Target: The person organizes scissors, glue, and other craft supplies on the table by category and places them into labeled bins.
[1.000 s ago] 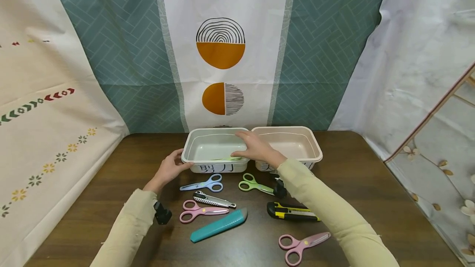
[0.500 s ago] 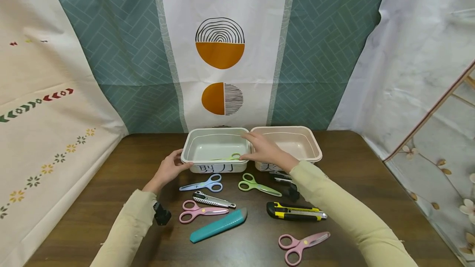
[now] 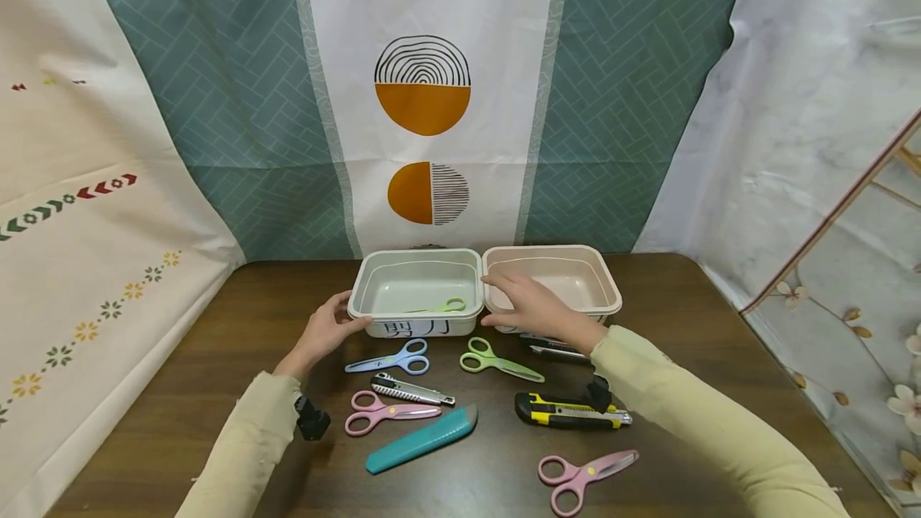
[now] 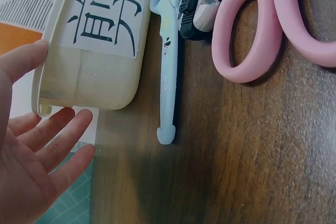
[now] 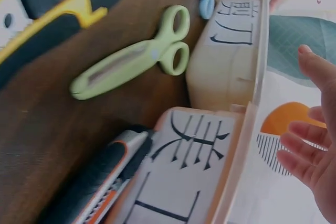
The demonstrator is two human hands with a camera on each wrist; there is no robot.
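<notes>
My left hand [image 3: 331, 328] lies open against the near left corner of the pale green bin [image 3: 368, 288], thumb by its rim; the left wrist view shows the same hand [image 4: 37, 161] with straight fingers beside that bin [image 4: 100, 61]. One pair of green scissors [image 3: 447, 306] lies inside this bin. Holding nothing, my right hand [image 3: 524, 304] hovers open over the near left rim of the pink bin [image 3: 608, 288]. The right wrist view has these fingers [image 5: 307, 145] spread above that bin's labelled wall [image 5: 184, 182].
On the brown table in front of the bins lie blue scissors [image 3: 392, 360], green scissors [image 3: 498, 362], a silver knife [image 3: 412, 391], pink scissors [image 3: 388, 410], a teal cutter [image 3: 423, 440], a yellow-black cutter [image 3: 554, 414], more pink scissors [image 3: 583, 474] and a black-orange knife [image 3: 552, 346].
My right hand let go of the green scissors in the pale green bin and drew back to the right, over the pink bin's rim. The left hand stayed put.
</notes>
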